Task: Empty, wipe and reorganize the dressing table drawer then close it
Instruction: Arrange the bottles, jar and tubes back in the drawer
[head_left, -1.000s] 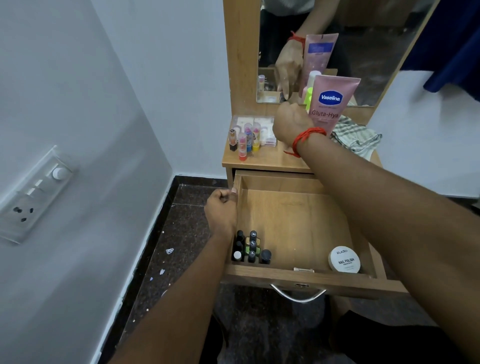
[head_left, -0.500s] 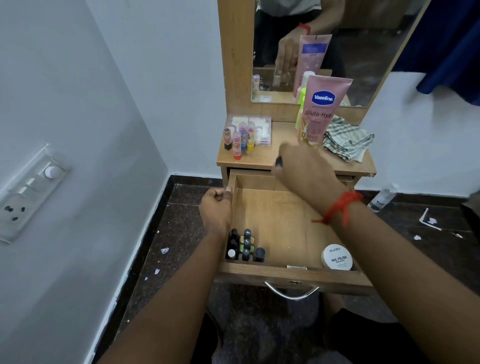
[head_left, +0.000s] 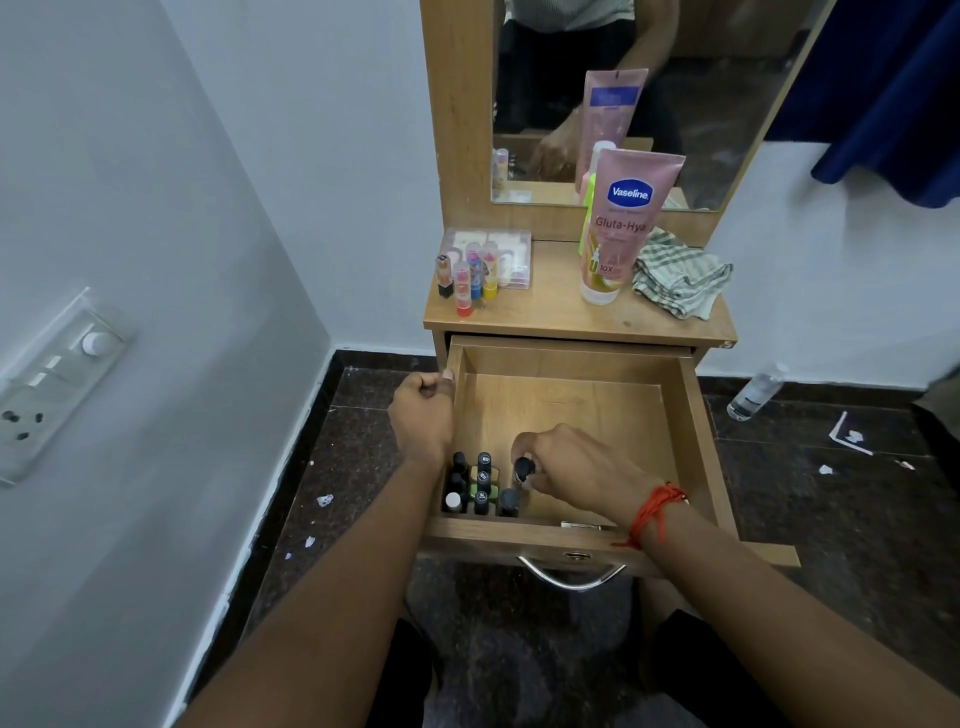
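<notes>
The drawer (head_left: 571, 410) stands pulled out, bottles (head_left: 475, 488) clustered front-left. The right hand (head_left: 576, 470) pinches a small bottle (head_left: 523, 469) beside them; the left hand (head_left: 422, 413), fingers curled, grips the side wall. Restocking seems underway; next, seat it upright, touching its neighbours.

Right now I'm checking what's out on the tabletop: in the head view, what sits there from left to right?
Lip balms → clear box → Vaseline tube → checked cloth.
</notes>
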